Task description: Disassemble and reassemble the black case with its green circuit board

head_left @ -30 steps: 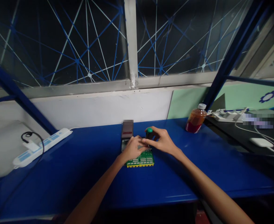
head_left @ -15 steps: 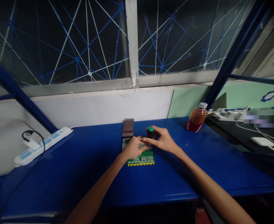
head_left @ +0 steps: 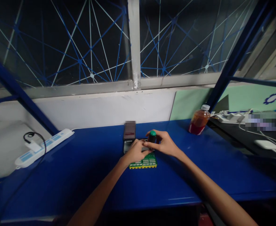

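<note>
On the blue tabletop (head_left: 88,150) beneath patterned windows (head_left: 102,37), we are clamping a green-topped screwdriver (head_left: 153,134) in the right hand (head_left: 165,143) over the central circuit board (head_left: 147,161), left hand (head_left: 135,151) covering its far-left part, grip unclear.

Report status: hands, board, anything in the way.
Right hand grips upright green-topped tool. Left hand over circuit board. Hands hide board's far side.

Circuit board (head_left: 143,164) on table (head_left: 88,141); power strip (head_left: 49,144) left, bottle (head_left: 199,121) behind right.
</note>
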Motion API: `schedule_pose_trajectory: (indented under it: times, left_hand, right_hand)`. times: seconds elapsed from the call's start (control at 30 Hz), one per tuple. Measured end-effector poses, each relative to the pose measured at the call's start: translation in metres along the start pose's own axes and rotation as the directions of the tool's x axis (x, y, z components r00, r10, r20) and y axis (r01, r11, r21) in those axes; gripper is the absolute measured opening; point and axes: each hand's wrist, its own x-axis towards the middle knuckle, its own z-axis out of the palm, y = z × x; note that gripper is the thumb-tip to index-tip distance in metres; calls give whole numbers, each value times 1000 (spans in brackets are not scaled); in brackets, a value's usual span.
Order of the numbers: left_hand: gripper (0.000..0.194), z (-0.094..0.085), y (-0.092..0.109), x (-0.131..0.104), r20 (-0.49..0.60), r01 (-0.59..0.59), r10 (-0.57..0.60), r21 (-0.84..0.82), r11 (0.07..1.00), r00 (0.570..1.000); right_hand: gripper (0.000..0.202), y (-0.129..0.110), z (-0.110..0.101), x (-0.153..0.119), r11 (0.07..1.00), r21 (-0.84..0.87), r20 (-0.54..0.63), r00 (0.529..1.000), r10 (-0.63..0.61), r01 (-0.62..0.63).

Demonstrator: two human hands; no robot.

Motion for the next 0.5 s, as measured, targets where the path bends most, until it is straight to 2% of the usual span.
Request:
schedule_pose_trajectory:
  times: [0.17, 0.37, 0.5]
  left_hand:
    - [11, 4, -1, 0, -66, 58, -50, 119, 991, 997]
    - [12, 3, 1, -1, -5, -14, 15, 110, 994, 1000]
    - [12, 2, 0, -1, -18, -20, 22, 104, 994, 1000]
  right_hand:
    - [26, -3, -1, 0, 1000, 19, -5, 1000, -23, 23]
    - [30, -1, -1, 0, 1000, 26, -10, 1000, -3, 3]
    - [31, 1, 1, -1, 999, 39, -13, 1000, 21, -20]
